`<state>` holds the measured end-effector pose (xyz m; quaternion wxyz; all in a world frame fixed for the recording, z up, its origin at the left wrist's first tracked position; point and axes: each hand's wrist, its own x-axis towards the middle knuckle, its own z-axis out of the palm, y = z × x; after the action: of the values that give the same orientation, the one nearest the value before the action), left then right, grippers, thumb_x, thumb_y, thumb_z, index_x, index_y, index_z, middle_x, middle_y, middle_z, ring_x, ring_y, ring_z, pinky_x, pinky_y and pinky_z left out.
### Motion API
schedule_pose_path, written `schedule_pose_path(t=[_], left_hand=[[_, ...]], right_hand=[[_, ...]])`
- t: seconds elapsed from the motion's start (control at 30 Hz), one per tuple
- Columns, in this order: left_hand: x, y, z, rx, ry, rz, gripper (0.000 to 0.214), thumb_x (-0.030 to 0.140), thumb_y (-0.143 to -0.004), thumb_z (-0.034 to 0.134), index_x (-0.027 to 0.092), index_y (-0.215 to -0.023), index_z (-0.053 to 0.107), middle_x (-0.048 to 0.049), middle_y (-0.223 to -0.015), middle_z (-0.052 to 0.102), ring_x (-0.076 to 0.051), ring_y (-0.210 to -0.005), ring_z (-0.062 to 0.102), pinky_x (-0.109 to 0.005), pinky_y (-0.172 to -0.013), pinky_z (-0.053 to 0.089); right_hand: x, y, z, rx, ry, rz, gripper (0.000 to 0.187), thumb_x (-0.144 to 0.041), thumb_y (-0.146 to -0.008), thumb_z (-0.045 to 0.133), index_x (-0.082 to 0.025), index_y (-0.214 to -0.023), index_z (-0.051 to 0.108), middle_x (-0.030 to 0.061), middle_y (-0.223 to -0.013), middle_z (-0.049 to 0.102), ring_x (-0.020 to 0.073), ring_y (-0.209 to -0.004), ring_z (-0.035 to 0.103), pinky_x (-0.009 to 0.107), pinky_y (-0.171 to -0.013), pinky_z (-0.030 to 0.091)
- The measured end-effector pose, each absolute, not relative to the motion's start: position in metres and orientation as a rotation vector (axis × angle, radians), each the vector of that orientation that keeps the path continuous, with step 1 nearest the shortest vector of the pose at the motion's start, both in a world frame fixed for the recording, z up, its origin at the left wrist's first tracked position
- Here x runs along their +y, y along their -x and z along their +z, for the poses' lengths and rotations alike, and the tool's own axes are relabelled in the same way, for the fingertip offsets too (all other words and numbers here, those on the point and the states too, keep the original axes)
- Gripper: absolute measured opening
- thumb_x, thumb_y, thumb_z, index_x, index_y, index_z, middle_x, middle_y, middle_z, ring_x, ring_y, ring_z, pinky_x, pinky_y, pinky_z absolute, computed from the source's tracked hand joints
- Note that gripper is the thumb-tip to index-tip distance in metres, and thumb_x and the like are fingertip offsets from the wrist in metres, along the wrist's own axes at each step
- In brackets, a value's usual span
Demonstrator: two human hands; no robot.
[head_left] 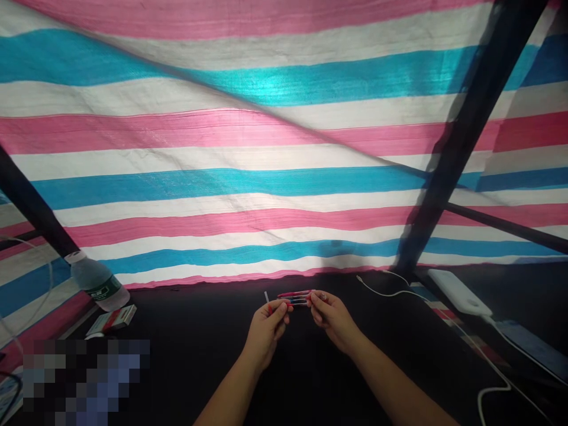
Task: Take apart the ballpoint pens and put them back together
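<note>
Above the black tabletop (195,355), my two hands face each other with a few slim pens held level between them. A pinkish-red pen (293,294) lies uppermost, and thinner pale and bluish pen parts (299,300) stretch below it. My left hand (266,331) is closed, its thumb and fingers pinching the left ends. A pale stick (267,297) with a red part near its base juts up by that hand. My right hand (332,316) is closed around the right ends. Fingers hide where each piece ends, so I cannot tell whether the parts are joined.
A water bottle (98,283) leans at the left beside a small red-and-white box (112,319). On the right lie a white power bank (459,293), a phone-like slab (535,346) and a white cable (386,293). Striped sheeting (248,183) and a dark post (461,142) rise behind.
</note>
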<state>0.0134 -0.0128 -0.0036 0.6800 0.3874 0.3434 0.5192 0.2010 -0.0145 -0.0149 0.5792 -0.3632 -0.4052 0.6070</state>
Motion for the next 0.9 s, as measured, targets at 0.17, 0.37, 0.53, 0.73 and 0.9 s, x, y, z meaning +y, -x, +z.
schedule_pose_path(t=[0.17, 0.37, 0.53, 0.73, 0.9], left_hand=[[-0.0125, -0.0129, -0.003, 0.768, -0.865, 1.157, 0.041, 0.044, -0.072, 0.088, 0.01, -0.091, 0.076, -0.0047, -0.073, 0.069, 0.001, -0.039, 0.032, -0.017, -0.037, 0.014], [-0.0135, -0.0129, -0.0046, 0.814, -0.857, 1.143, 0.046, 0.044, -0.067, 0.091, 0.013, -0.094, 0.071, -0.0146, -0.093, 0.077, -0.021, -0.079, 0.074, -0.015, -0.035, 0.018], [-0.0154, -0.0132, -0.0031, 0.816, -0.876, 1.111, 0.045, 0.04, -0.068, 0.091, 0.013, -0.095, 0.068, -0.0169, -0.096, 0.078, -0.027, -0.088, 0.077, -0.014, -0.034, 0.019], [-0.0144, -0.0135, -0.0045, 0.848, -0.926, 1.114, 0.046, 0.042, -0.068, 0.09, 0.012, -0.095, 0.068, -0.0183, -0.098, 0.078, -0.03, -0.089, 0.077, -0.014, -0.033, 0.02], [-0.0135, -0.013, -0.0063, 0.864, -0.92, 1.119, 0.045, 0.041, -0.069, 0.09, 0.013, -0.096, 0.068, -0.0178, -0.099, 0.078, -0.029, -0.092, 0.077, -0.014, -0.033, 0.021]], right_hand=[[-0.0152, -0.201, -0.0118, -0.955, 0.839, 1.401, 0.04, -0.053, -0.081, 0.08, -0.015, -0.086, 0.069, -0.0008, -0.065, 0.058, 0.0057, -0.046, 0.031, 0.022, -0.043, 0.012], [-0.0155, -0.1996, -0.0116, -1.013, 0.922, 1.294, 0.041, -0.054, -0.077, 0.082, -0.017, -0.085, 0.068, 0.0004, -0.071, 0.063, 0.0064, -0.044, 0.04, 0.021, -0.042, 0.016], [-0.0159, -0.1985, -0.0141, -1.102, 0.951, 1.204, 0.036, -0.051, -0.078, 0.081, -0.018, -0.084, 0.069, -0.0007, -0.07, 0.063, 0.0084, -0.044, 0.046, 0.022, -0.043, 0.022], [-0.0176, -0.1982, -0.0119, -1.211, 0.984, 1.111, 0.032, -0.05, -0.083, 0.076, -0.019, -0.082, 0.068, -0.0056, -0.052, 0.052, 0.0107, -0.044, 0.043, 0.023, -0.044, 0.026], [-0.0175, -0.2006, -0.0103, -1.243, 0.977, 1.059, 0.03, -0.049, -0.085, 0.075, -0.02, -0.081, 0.067, -0.0063, -0.052, 0.051, 0.0113, -0.046, 0.044, 0.025, -0.048, 0.031]])
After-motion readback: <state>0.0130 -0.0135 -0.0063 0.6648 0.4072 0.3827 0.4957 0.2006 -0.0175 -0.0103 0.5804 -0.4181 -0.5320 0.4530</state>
